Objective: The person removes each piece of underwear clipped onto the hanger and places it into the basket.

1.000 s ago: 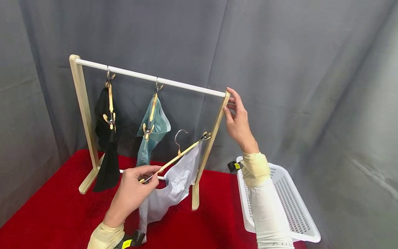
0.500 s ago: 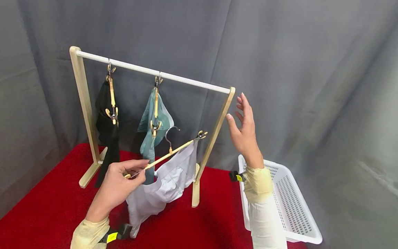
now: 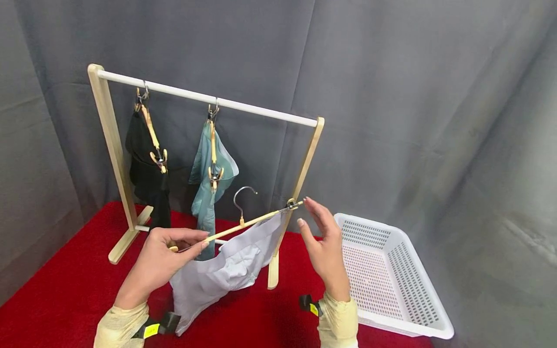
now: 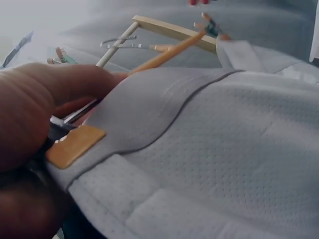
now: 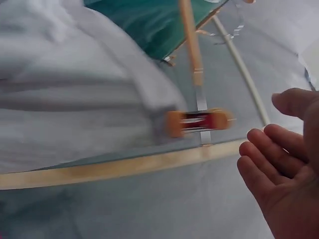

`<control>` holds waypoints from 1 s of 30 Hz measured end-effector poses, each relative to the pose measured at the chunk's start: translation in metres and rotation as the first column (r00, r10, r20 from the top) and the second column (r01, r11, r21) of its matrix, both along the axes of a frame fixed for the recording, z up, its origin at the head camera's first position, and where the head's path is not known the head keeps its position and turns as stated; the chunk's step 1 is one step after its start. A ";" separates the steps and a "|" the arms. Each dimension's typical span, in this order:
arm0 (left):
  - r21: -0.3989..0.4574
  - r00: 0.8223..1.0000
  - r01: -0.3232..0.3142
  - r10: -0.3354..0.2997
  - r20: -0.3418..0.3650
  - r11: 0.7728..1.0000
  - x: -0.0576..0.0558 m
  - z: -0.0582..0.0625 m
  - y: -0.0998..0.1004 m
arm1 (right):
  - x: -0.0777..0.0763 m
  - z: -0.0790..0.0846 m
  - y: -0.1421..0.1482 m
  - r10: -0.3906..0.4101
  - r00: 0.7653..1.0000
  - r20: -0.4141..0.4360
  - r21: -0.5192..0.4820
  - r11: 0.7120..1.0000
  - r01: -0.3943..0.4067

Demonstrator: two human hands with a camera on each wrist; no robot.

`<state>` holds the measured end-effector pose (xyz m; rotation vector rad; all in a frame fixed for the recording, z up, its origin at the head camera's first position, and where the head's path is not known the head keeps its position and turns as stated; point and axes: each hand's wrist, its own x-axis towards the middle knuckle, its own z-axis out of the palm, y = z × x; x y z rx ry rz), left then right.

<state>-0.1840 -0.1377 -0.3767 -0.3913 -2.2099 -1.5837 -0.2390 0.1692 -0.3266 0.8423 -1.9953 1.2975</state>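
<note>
My left hand pinches the left end of a wooden clip hanger. A pair of pale grey underpants hangs from its clips, waistband uppermost. The hanger slants up to the right, its metal hook standing free above the bar. At the far end, a clip bites the waistband, as the right wrist view shows. My right hand is beside that clip with fingers extended and thumb apart, holding nothing. Up close in the left wrist view, the waistband runs under a wooden clip tip by my left fingers.
Behind stands a small rack with a white rail and wooden posts. Black underpants and teal underpants hang on it from hangers. A white basket sits at the right on the red cloth.
My right hand has let go of the rack's right post and come down to the hanger's right end. My left hand, still pinching the hanger, has shifted left.
</note>
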 end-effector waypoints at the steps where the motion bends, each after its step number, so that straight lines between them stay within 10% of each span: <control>1: -0.009 1.000 0.013 -0.013 0.002 1.000 0.000 -0.001 0.000 | 0.001 -0.006 0.001 -0.020 1.000 0.011 0.015 1.000 0.020; 10: -0.024 0.993 0.114 -0.114 0.013 0.993 0.001 -0.002 -0.008 | -0.014 -0.034 0.014 -0.066 0.996 0.064 0.066 0.996 0.062; 30: -0.076 0.981 0.187 -0.190 -0.037 0.979 -0.002 0.003 0.005 | -0.008 -0.024 0.018 -0.028 0.999 -0.022 0.025 0.999 0.028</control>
